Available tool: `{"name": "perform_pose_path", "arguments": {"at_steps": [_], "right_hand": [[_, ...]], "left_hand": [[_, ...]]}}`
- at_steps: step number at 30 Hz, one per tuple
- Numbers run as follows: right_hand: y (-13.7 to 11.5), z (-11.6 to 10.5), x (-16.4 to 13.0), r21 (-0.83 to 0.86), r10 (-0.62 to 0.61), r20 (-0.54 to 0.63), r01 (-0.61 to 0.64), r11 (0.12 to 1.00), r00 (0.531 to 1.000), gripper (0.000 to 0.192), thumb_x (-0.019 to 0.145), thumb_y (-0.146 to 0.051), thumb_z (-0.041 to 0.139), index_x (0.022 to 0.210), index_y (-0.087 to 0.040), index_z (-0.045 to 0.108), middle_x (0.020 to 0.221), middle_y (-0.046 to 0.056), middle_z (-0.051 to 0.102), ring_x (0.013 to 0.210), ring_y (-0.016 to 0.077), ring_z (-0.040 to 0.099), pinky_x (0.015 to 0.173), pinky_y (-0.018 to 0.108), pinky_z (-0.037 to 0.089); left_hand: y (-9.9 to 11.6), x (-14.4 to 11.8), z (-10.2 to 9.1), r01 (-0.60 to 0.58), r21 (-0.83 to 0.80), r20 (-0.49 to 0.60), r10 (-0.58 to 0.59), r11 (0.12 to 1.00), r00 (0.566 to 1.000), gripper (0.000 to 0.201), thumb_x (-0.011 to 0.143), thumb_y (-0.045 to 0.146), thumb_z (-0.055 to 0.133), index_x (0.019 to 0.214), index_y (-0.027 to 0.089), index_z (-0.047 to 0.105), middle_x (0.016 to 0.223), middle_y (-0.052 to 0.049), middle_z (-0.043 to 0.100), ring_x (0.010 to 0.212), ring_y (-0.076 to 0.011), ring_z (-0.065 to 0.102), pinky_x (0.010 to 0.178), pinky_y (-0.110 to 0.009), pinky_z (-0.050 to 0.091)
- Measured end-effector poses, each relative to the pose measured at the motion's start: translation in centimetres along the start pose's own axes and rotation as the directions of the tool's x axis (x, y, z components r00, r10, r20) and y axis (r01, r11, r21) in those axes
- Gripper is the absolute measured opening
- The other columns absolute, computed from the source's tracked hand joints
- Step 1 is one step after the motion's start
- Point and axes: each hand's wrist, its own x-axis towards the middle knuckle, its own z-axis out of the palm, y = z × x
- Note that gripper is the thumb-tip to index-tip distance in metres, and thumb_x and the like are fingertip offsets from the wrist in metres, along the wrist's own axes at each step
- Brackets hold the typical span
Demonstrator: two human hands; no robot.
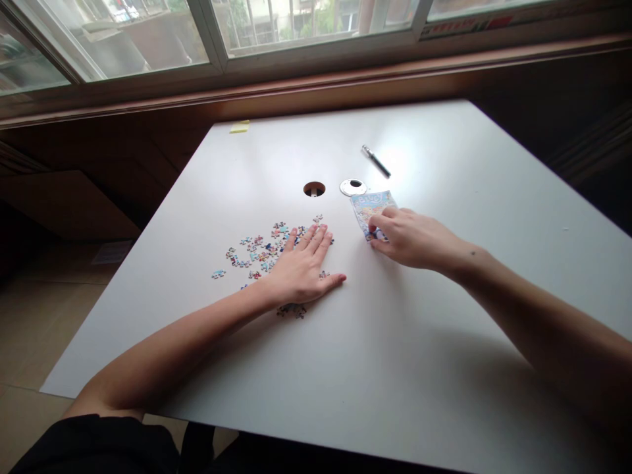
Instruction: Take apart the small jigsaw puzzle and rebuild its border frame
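Observation:
Loose jigsaw puzzle pieces (269, 248) lie scattered on the white table (345, 375), left of its middle. My left hand (306, 266) rests flat over the right side of the pile, palm down with fingers stretched out, and hides some pieces. A few pieces show below its wrist. To the right, a small colourful picture card (364, 209) with light blue edges and lettering is in my right hand (405, 237). Thumb and fingers are closed on its lower right edge. The fingers cover part of its picture.
A dark pen (376, 162) lies beyond the card. Beside a round hole (314, 189) in the tabletop is a silver ring-shaped cover (352, 187). Yellow tape (239, 126) sticks to the far left edge. Behind the table runs a window ledge (316, 82).

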Motion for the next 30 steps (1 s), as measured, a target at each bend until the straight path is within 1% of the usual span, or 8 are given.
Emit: {"name": "perform_pose_path", "arguments": {"at_steps": [6,9,12,16,18,21,25,30], "right_hand": [[-1.4,-1.0,-0.3,0.187,-0.201,-0.029,0.203,0.961,0.979,0.021,0.093,-0.033,0.047,0.099,-0.019,0.062,0.101,0.01,0.064,0.093,0.024,0.059,0.075,0.034,0.043],[-2.3,-0.5,-0.4,0.338,-0.363,-0.043,0.355,0.872,0.931,0.017,0.093,-0.029,0.049,0.093,-0.02,0.063,0.094,0.008,0.064,0.086,0.0204,0.058,0.075,0.033,0.043],[-3.3,0.8,-0.2,0.429,-0.475,-0.139,0.485,0.762,0.869,0.016,0.093,-0.022,0.049,0.092,-0.019,0.065,0.089,0.007,0.064,0.08,0.0176,0.056,0.072,0.03,0.042],[-4.6,2.7,-0.1,0.46,-0.504,-0.282,0.576,0.676,0.817,0.015,0.093,-0.02,0.051,0.098,-0.018,0.065,0.086,0.007,0.064,0.078,0.0172,0.054,0.072,0.03,0.042],[-5.1,3.3,-0.2,0.448,-0.535,-0.32,0.623,0.641,0.782,0.017,0.093,-0.021,0.052,0.104,-0.02,0.065,0.089,0.007,0.064,0.08,0.0176,0.055,0.075,0.031,0.043],[-5.6,3.7,-0.5,0.421,-0.577,-0.354,0.676,0.605,0.736,0.016,0.093,-0.021,0.051,0.103,-0.02,0.063,0.09,0.008,0.064,0.08,0.0175,0.053,0.077,0.031,0.043],[-6.0,3.5,-0.8,0.423,-0.511,-0.371,0.631,0.651,0.775,0.007,0.087,-0.016,0.051,0.088,-0.019,0.058,0.078,0.005,0.057,0.073,0.0173,0.047,0.07,0.029,0.04],[-5.6,2.7,-0.9,0.466,-0.485,-0.362,0.605,0.646,0.796,0.006,0.081,-0.015,0.052,0.084,-0.02,0.054,0.074,0.003,0.052,0.069,0.0162,0.044,0.067,0.028,0.037]], "left_hand": [[-3.2,-0.6,-2.6,0.03,-0.105,-0.021,-0.032,0.994,0.999,0.083,0.097,0.07,0.026,0.159,0.019,0.009,0.167,-0.009,0.006,0.155,-0.0297,0.002,0.123,-0.058,-0.004],[-3.9,-2.6,-3.4,-0.023,-0.206,-0.176,-0.014,0.978,0.984,0.062,0.103,0.055,0.031,0.153,0.02,0.029,0.161,-0.01,0.031,0.151,-0.0261,0.023,0.123,-0.051,0.015],[-4.1,-5.2,-2.9,-0.099,-0.257,-0.398,-0.012,0.961,0.917,0.029,0.102,0.035,0.042,0.117,0.021,0.062,0.124,-0.007,0.066,0.119,-0.0214,0.056,0.11,-0.043,0.037],[-4.8,-7.4,-2.1,-0.159,-0.288,-0.524,-0.017,0.944,0.851,0.02,0.094,0.017,0.045,0.093,0.021,0.064,0.094,-0.005,0.07,0.093,-0.0197,0.061,0.092,-0.042,0.046],[-5.3,-7.7,-2.3,-0.196,-0.271,-0.521,0.027,0.942,0.853,0.015,0.088,0.017,0.05,0.087,0.022,0.064,0.091,-0.005,0.069,0.09,-0.0208,0.059,0.088,-0.042,0.047],[-5.6,-7.9,-2.7,-0.338,-0.168,-0.411,0.246,0.926,0.878,0.01,0.08,0.018,0.057,0.081,0.025,0.065,0.09,-0.003,0.07,0.093,-0.0221,0.058,0.088,-0.042,0.044],[-4.8,-8.4,-2.8,-0.494,-0.11,-0.244,0.458,0.863,0.855,0.009,0.079,0.02,0.062,0.085,0.026,0.065,0.095,-0.001,0.071,0.097,-0.022,0.059,0.087,-0.04,0.041],[-3.3,-8.7,-2.4,-0.571,-0.115,-0.22,0.54,0.813,0.812,0.018,0.086,0.02,0.06,0.101,0.025,0.066,0.104,-0.002,0.073,0.105,-0.0215,0.062,0.093,-0.039,0.04]]}}
